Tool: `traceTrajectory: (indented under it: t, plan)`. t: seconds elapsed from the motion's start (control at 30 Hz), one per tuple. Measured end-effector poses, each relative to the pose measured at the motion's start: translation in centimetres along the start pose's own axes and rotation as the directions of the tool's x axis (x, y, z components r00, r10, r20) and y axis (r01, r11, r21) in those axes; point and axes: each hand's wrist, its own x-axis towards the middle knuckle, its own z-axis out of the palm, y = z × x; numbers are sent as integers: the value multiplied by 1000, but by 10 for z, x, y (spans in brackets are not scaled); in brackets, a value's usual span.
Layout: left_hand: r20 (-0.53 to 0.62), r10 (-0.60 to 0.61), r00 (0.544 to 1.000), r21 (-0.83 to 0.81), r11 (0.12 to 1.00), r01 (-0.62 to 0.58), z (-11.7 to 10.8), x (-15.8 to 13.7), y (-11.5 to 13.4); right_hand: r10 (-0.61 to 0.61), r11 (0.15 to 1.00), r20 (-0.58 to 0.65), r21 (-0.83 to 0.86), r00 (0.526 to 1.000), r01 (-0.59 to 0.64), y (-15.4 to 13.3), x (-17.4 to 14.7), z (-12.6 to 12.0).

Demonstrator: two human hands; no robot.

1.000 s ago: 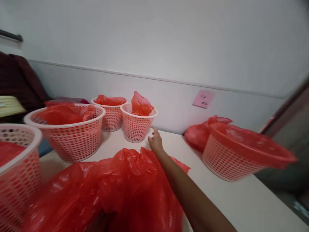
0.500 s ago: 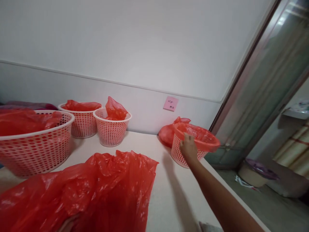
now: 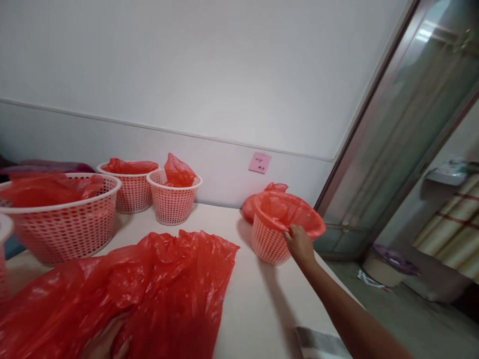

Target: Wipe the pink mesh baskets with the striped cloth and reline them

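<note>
On the right of the table, my right hand (image 3: 299, 244) is closed on the near rim of a small white mesh basket (image 3: 267, 244). A red plastic bag (image 3: 290, 212) lines this basket and is folded over its rim; the basket is tilted. At the bottom left, my left hand (image 3: 107, 336) is partly covered by a large, crumpled red plastic bag (image 3: 179, 284) spread over the table. Folds of this bag lie between the fingers, which are bent around it.
More mesh baskets with red bags stand left: a large one (image 3: 75, 227) and two smaller ones (image 3: 174, 204) (image 3: 134, 192). Another basket edge (image 3: 4, 229) shows far left. A red bundle (image 3: 247, 208) sits by the wall, under a pink note (image 3: 259, 163). A bin (image 3: 389, 267) stands on the floor.
The right hand has moved down along the rim and now grips it. The lined basket has come nearer and tilted toward me. More of the left hand shows.
</note>
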Motion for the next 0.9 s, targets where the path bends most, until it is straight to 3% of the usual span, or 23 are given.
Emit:
traceTrajectory:
  t: [0.1, 0.23, 0.43, 0.57, 0.67, 0.73, 0.8, 0.83, 0.9]
  plan:
    - [26, 34, 999, 26, 999, -34, -5, 4, 12, -58, 997, 1, 58, 998, 58, -7, -42, -28]
    - [47, 68, 997, 23, 997, -69, -12, 5, 27, -216, 954, 24, 219, 976, 206, -15, -123, -69]
    - [101, -43, 994, -122, 991, 55, -39, 7, 68, -391, 832, 80, 456, 917, 315, -29, -232, -126]
    - [19, -114, 993, -179, 977, 116, -58, 0, 113, -491, 762, 29, 498, 870, 414, -31, -270, -146]
    - [31, -133, 991, -286, 948, 136, -70, -17, 168, -534, 722, -8, 515, 845, 461, -30, -288, -152]
    - [169, -250, 953, -596, 745, 301, -78, -31, 212, -559, 708, -1, 521, 829, 477, -31, -297, -156]
    - [320, -276, 906, -772, 478, 418, -88, -44, 253, -578, 693, 3, 530, 816, 489, -33, -303, -161]
    - [327, -304, 895, -810, 397, 431, -94, -49, 270, -583, 689, 6, 534, 813, 490, -33, -306, -165]
    - [338, -316, 887, -842, 319, 435, -105, -55, 295, -594, 679, 11, 544, 805, 493, -35, -309, -173]
